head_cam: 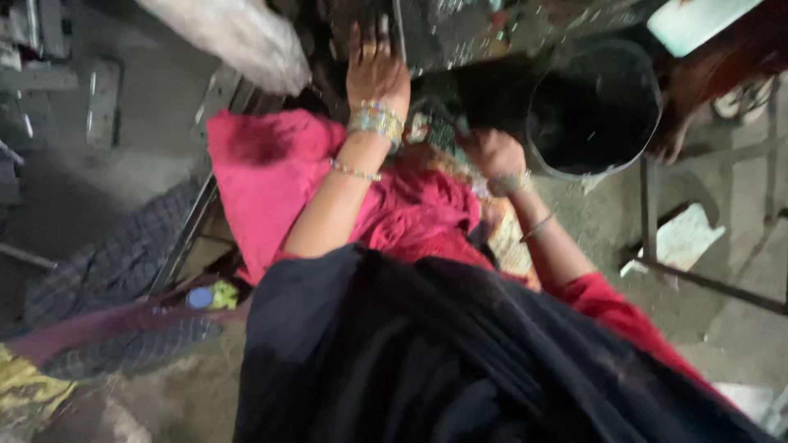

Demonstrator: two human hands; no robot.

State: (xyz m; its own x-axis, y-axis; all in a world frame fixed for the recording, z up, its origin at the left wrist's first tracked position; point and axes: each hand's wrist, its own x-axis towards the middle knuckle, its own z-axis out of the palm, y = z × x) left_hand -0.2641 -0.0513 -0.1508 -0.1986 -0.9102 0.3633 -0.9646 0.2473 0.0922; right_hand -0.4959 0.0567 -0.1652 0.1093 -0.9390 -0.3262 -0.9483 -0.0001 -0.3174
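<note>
Pink cloth (pixel 271 164) (blurred) | left hand (pixel 376 70) spread | right hand (pixel 492 152) grip unclear

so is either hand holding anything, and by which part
Left hand is open, fingers spread, holding nothing. Right hand is closed near the black bucket, but blur hides what it grips.

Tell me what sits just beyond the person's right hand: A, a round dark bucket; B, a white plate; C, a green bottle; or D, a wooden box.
A: a round dark bucket with a pale rim stands just past the right hand, while the left hand reaches forward over the pink cloth.
</note>
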